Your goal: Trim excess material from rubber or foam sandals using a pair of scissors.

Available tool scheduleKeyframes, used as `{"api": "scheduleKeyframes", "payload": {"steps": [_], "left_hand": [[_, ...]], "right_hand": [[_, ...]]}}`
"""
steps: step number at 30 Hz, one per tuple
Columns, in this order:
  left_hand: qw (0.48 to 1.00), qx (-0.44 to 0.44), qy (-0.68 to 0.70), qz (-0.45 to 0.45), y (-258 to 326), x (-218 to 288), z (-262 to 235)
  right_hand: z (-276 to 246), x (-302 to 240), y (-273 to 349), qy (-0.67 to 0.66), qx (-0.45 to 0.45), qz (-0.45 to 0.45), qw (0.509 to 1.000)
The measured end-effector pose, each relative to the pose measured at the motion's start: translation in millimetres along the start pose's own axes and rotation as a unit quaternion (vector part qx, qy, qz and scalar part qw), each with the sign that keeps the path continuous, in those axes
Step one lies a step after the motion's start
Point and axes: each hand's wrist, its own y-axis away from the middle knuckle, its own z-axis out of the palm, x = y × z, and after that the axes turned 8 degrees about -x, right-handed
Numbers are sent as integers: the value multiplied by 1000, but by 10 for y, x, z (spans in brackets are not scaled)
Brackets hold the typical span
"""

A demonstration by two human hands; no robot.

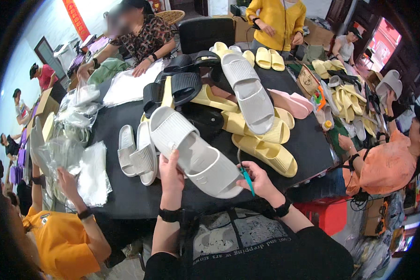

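Observation:
Two light grey slide slippers, an upper one (173,128) and a lower one (214,172), are held up in front of me, overlapping end to end. My left hand (172,175) is closed on their left edge, thumb on top. At the lower slipper's right end, my right hand (262,181) is closed around a teal-handled tool (247,180) with a thin dark tip; its exact kind cannot be made out. Those fingers also touch the slipper's edge. Left of them, a smaller grey pair (144,156) rests on the black table (135,200).
Beyond my hands lie piled yellow slippers (266,154), black slippers (186,87), a large grey pair (247,88) and pink slippers (291,103). Clear plastic bags (93,172) lie at left. Co-workers sit on both sides; a red stool (324,215) stands at lower right.

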Motion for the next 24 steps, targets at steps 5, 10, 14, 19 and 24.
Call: {"api": "scheduleKeyframes", "payload": {"steps": [5, 10, 14, 19, 24], "left_hand": [[999, -22, -32, -34, 51, -163, 100], [994, -52, -74, -68, 35, -138, -19], [996, -67, -3, -61, -22, -103, -123], [997, -27, 70, -16, -110, 61, -256], [992, -45, 89, 80, -79, 265, -203]], "right_hand": [[19, 112, 8, -83, 49, -44, 994], [-36, 150, -20, -79, 63, -53, 993], [-86, 50, -17, -129, 55, -73, 987], [-175, 57, 76, -179, 5, -61, 982], [-217, 44, 129, -190, -35, -39, 980]]}}
